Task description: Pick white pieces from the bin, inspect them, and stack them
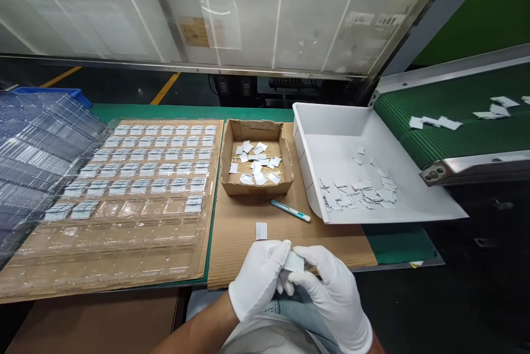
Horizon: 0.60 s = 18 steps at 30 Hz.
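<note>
I hold one small white piece (295, 262) between both gloved hands, just above my lap at the near edge of the table. My left hand (259, 279) pinches its left side and my right hand (331, 293) pinches its right side, fingertips closed on it from both ends. As I judge it, I am checking or working this piece over, and the next move calls for a steady grip by the edges so it does not bend or slip.

One more white piece (261, 230) lies alone on the cardboard sheet (248, 232) just beyond my hands. One teal-handled knife (290, 211) lies past it. One small cardboard box (256, 158) holds roughly fifteen pieces. One white bin (331, 138) holds a loose heap, too jumbled to count. The green conveyor (455, 116) carries about seven. One clear plastic tray (136, 188) to the left has five full rows of pieces, with three more pieces in the next.
</note>
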Motion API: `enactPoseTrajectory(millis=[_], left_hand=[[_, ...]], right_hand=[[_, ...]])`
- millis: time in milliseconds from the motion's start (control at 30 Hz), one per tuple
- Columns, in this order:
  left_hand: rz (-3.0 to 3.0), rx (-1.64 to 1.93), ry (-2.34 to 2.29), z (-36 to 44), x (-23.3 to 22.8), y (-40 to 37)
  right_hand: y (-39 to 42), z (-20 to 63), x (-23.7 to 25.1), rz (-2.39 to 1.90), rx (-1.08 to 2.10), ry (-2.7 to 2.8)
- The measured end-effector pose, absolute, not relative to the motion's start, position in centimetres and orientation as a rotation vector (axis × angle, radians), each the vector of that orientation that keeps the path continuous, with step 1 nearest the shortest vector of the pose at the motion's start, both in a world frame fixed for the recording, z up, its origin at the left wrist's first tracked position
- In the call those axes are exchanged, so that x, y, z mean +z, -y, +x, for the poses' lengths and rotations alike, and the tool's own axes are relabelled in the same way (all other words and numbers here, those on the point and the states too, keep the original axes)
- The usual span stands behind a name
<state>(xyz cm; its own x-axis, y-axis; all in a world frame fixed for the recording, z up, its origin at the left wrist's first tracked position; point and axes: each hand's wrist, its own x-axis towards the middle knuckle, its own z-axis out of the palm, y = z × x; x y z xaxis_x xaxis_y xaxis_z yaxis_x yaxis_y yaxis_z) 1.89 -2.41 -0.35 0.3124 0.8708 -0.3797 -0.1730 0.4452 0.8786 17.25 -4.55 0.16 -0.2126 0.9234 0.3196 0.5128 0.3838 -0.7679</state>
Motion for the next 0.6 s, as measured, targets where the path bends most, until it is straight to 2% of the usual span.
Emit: enactPoseTrajectory(millis=[167, 600], left_hand=[[0.797, 0.89, -0.963, 2.4, -1.1, 3.1], [0.721, 0.905, -0.976, 2.7, -3.0, 3.4]], right_hand=[[5.1, 17.3, -0.1, -1.244, 0.625, 1.794], [5.0, 17.3, -0.8, -1.293, 0.766, 1.711]])
